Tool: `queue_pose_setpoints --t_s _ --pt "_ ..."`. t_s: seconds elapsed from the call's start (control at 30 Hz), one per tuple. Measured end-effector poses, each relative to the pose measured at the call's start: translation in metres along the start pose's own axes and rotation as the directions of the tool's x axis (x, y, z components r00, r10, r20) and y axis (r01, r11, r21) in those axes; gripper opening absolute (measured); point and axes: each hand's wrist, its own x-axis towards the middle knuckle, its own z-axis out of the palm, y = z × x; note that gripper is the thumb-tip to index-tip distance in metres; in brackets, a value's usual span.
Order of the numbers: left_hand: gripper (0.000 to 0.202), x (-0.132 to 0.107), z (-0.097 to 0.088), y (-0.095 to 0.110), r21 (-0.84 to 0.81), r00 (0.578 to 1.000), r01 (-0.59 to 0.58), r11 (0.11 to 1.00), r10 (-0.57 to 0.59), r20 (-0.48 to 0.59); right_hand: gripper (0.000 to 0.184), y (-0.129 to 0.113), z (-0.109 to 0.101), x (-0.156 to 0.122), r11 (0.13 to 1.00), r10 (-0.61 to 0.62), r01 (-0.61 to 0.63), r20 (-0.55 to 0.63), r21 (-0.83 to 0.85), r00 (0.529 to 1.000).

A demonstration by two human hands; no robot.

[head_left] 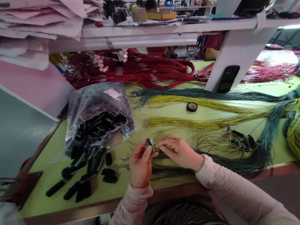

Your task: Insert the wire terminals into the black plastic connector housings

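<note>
**As Two Hands Meet Over a Connector**

While I watch from across the worktop [41, 190], the left hand [141, 164] pinches a small black connector housing [151, 145] between thumb and fingers, held just above the surface. The right hand [181, 153] pinches thin wires [166, 148] beside it. Loose housings [78, 179] spill from a clear plastic bag [94, 102] nearby.

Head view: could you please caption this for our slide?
Left hand holds a small connector as right hand pinches wires, beside bagged black connectors on a green workbench.
</note>
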Motion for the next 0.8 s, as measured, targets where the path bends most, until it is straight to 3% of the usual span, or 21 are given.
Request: queue_pose_setpoints --t_s 0.1,0.17,0.2,0.27,0.3,0.33,0.37,0.43,0.5,0.53,0.6,0.67,0.7,0.73,0.8 --pt "0.040 0.002 -0.004 0.012 0.237 0.994 -0.072 0.969 0.049 0.100 0.014 0.001 -0.012 -0.014 0.997 0.076 -0.077 0.044 0.012 0.996" --pt "0.044 0.005 -0.016 0.028 0.330 0.988 -0.138 0.934 0.107 0.111 0.015 0.009 -0.032 -0.031 0.990 0.140 -0.139 -0.072 0.011 0.988" --pt "0.043 0.008 -0.025 0.037 0.366 0.984 -0.177 0.914 0.160 0.076 0.018 0.015 -0.045 -0.042 0.982 0.186 -0.186 -0.186 0.016 0.965" --pt "0.037 0.014 -0.051 0.054 0.526 0.969 -0.218 0.822 0.247 0.015 0.023 0.032 -0.076 -0.073 0.951 0.300 -0.301 -0.438 0.069 0.848" --pt "0.035 0.017 -0.067 0.062 0.650 0.971 -0.193 0.735 0.239 0.019 0.024 0.040 -0.091 -0.091 0.911 0.402 -0.373 -0.575 0.176 0.713" --pt "0.032 0.019 -0.083 0.068 0.770 0.975 -0.165 0.616 0.222 0.032 0.027 0.048 -0.106 -0.110 0.854 0.506 -0.442 -0.633 0.274 0.585" --pt "0.031 0.021 -0.100 0.073 0.864 0.976 -0.155 0.479 0.207 0.060 0.031 0.053 -0.120 -0.129 0.782 0.607 -0.528 -0.595 0.330 0.526" --pt "0.033 0.022 -0.129 0.077 0.951 0.962 -0.221 0.218 0.210 0.175 0.039 0.054 -0.140 -0.160 0.663 0.715 -0.691 -0.515 0.287 0.472" --pt "0.036 0.022 -0.149 0.075 0.933 0.925 -0.359 0.039 0.152 0.349 0.044 0.043 -0.148 -0.174 0.606 0.693 -0.793 -0.527 0.055 0.493" --pt "0.036 0.022 -0.155 0.072 0.911 0.904 -0.413 -0.012 0.117 0.412 0.043 0.034 -0.145 -0.171 0.601 0.637 -0.795 -0.553 -0.079 0.537" --pt "0.036 0.022 -0.160 0.066 0.886 0.882 -0.462 -0.052 0.075 0.464 0.038 0.014 -0.125 -0.149 0.661 0.478 -0.685 -0.531 -0.306 0.699" --pt "0.033 0.024 -0.157 0.062 0.889 0.882 -0.457 -0.024 0.120 0.456 0.032 0.003 -0.088 -0.110 0.823 0.275 -0.392 -0.316 -0.411 0.908" --pt "0.031 0.024 -0.154 0.062 0.894 0.884 -0.448 0.010 0.157 0.441 0.029 0.002 -0.065 -0.088 0.885 0.192 -0.229 -0.131 -0.406 0.973" --pt "0.029 0.023 -0.150 0.063 0.898 0.885 -0.436 0.049 0.206 0.418 0.026 0.005 -0.042 -0.066 0.911 0.104 -0.091 0.009 -0.402 0.995" --pt "0.026 0.020 -0.143 0.068 0.903 0.883 -0.408 0.136 0.308 0.353 0.019 0.016 -0.001 -0.029 0.882 0.065 0.019 0.162 -0.471 0.985"
